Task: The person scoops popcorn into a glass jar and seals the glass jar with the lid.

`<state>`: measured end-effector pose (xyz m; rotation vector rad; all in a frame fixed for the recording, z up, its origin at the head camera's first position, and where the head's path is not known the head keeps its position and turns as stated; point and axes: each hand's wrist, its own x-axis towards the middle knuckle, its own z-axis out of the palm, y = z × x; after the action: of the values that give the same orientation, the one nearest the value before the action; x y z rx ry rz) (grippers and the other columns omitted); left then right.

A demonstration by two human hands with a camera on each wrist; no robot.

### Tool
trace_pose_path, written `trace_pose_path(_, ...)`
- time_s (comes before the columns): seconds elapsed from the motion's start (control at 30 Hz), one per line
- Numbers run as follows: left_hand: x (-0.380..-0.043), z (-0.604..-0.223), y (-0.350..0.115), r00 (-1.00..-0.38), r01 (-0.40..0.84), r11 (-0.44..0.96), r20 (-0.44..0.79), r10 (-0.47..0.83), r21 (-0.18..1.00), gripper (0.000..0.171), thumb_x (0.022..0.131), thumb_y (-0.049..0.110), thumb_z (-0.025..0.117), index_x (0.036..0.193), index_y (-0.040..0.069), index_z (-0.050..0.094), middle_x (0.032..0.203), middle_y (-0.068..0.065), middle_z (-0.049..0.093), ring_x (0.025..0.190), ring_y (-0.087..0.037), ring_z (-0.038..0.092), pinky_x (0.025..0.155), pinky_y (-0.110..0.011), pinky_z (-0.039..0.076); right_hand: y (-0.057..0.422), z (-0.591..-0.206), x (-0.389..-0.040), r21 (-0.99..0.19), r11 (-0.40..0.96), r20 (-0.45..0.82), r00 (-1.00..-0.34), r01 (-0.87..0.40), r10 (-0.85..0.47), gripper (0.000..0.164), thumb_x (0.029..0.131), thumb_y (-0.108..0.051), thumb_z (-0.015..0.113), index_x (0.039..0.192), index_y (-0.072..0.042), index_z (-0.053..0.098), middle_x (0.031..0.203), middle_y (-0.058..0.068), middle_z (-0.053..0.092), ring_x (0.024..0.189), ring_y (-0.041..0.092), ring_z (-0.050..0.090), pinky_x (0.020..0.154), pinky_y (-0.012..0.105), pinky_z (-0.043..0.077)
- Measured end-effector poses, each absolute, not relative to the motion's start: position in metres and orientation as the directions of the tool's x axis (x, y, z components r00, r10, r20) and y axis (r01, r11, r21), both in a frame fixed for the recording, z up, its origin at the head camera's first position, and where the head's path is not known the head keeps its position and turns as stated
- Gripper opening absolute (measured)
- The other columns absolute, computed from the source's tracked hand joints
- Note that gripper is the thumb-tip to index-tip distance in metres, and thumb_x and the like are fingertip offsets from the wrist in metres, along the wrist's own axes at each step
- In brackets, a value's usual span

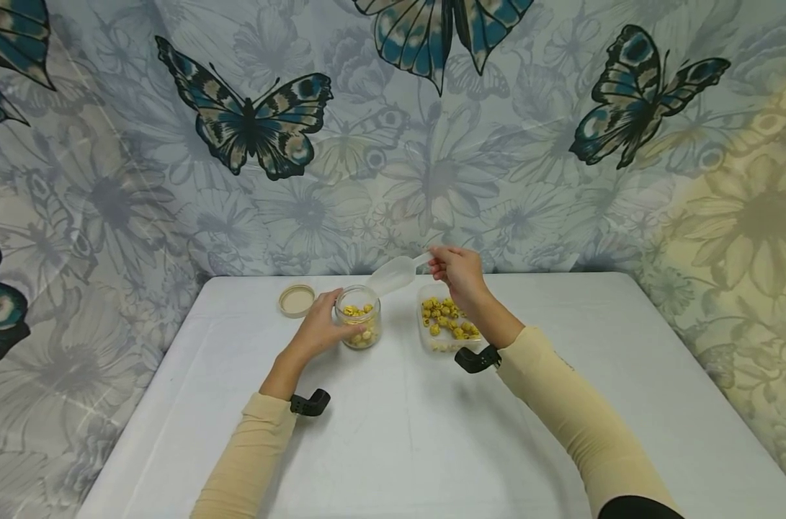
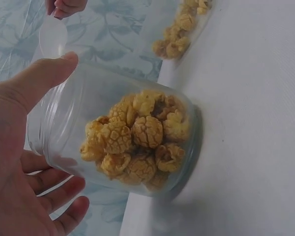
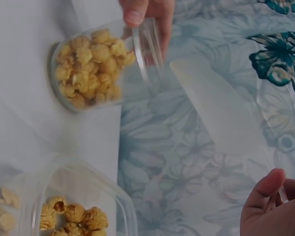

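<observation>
A clear glass jar (image 1: 367, 336) stands on the white table, partly filled with caramel popcorn (image 2: 142, 132). My left hand (image 1: 320, 328) grips the jar near its neck, thumb on the near side and fingers around the far side. My right hand (image 1: 460, 275) pinches the handle of a translucent white plastic scoop (image 1: 393, 275). The scoop's tip hangs just over the jar's rim, and its bowl shows no popcorn in the right wrist view. Below the right hand sits a clear plastic container (image 3: 130, 211) with more popcorn (image 1: 441, 311) inside.
A round gold-rimmed lid (image 1: 297, 300) lies on the table left of the jar. The white-covered table (image 1: 393, 432) ends at a cloth backdrop (image 1: 431, 180) printed with butterflies and flowers. Each wrist wears a black camera band (image 1: 310, 403).
</observation>
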<state>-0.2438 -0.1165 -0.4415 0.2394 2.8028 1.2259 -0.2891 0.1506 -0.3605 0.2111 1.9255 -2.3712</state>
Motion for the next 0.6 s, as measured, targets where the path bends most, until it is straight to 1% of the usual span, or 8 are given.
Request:
trace_pose_path(0.13, -0.244, -0.439, -0.114, -0.986, 0.111, 0.658, 0.001, 0.166, 0.745, 0.101, 0.077, 0.048, 0.078, 0.153, 0.007, 0.027, 0.151, -0.019, 0.034, 0.140, -0.038, 0.036, 0.113, -0.058, 0.034, 0.154, -0.359, -0.289, -0.967, -0.212, -0.147, -0.989, 0.140, 0.017, 0.027, 0.100, -0.015, 0.055, 0.118, 0.004, 0.059, 0.068, -0.003, 0.061, 0.056, 0.006, 0.056, 0.052, 0.016, 0.048)
trace_pose_path(0.27, -0.245, -0.438, -0.111, -0.988, 0.122, 0.647, 0.032, 0.149, 0.753, 0.103, 0.075, 0.050, 0.079, 0.153, 0.008, 0.026, 0.150, -0.017, 0.032, 0.139, -0.036, 0.038, 0.112, -0.056, 0.036, 0.157, -0.356, -0.288, -0.969, -0.204, -0.142, -0.990, 0.137, 0.006, 0.023, 0.101, -0.015, 0.053, 0.116, 0.001, 0.059, 0.069, -0.003, 0.061, 0.058, 0.007, 0.056, 0.054, 0.015, 0.049)
trace_pose_path(0.4, -0.246, -0.434, -0.106, -0.989, 0.135, 0.631, 0.061, 0.137, 0.764, 0.104, 0.074, 0.050, 0.080, 0.154, 0.008, 0.026, 0.152, -0.016, 0.029, 0.140, -0.035, 0.036, 0.112, -0.055, 0.035, 0.163, -0.353, -0.289, -0.968, -0.216, -0.133, -0.991, 0.126, 0.018, 0.019, 0.100, -0.014, 0.054, 0.112, 0.000, 0.060, 0.069, -0.003, 0.061, 0.058, 0.007, 0.055, 0.054, 0.015, 0.048)
trace_pose_path(0.5, -0.247, -0.430, -0.102, -0.987, 0.153, 0.624, 0.091, 0.131, 0.767, 0.103, 0.075, 0.049, 0.080, 0.154, 0.010, 0.027, 0.153, -0.014, 0.027, 0.141, -0.036, 0.033, 0.112, -0.057, 0.034, 0.168, -0.350, -0.288, -0.965, -0.242, -0.111, -0.993, 0.099, 0.040, 0.018, 0.099, -0.013, 0.056, 0.108, 0.001, 0.062, 0.069, -0.002, 0.062, 0.057, 0.008, 0.056, 0.052, 0.015, 0.049)
trace_pose_path(0.53, -0.247, -0.428, -0.100, -0.986, 0.164, 0.624, 0.104, 0.132, 0.764, 0.102, 0.075, 0.049, 0.080, 0.154, 0.010, 0.027, 0.153, -0.014, 0.027, 0.141, -0.036, 0.032, 0.112, -0.057, 0.034, 0.169, -0.348, -0.286, -0.965, -0.247, -0.103, -0.994, 0.090, 0.041, 0.020, 0.098, -0.012, 0.057, 0.109, 0.004, 0.062, 0.068, -0.001, 0.061, 0.057, 0.008, 0.056, 0.052, 0.015, 0.049)
trace_pose_path(0.6, -0.248, -0.426, -0.097, -0.980, 0.198, 0.620, 0.148, 0.132, 0.759, 0.099, 0.076, 0.046, 0.081, 0.153, 0.010, 0.029, 0.152, -0.014, 0.029, 0.141, -0.036, 0.032, 0.112, -0.058, 0.034, 0.173, -0.346, -0.286, -0.968, -0.243, -0.084, -0.995, 0.070, 0.050, 0.018, 0.098, -0.012, 0.057, 0.106, 0.004, 0.062, 0.067, -0.001, 0.061, 0.056, 0.007, 0.056, 0.052, 0.015, 0.049)
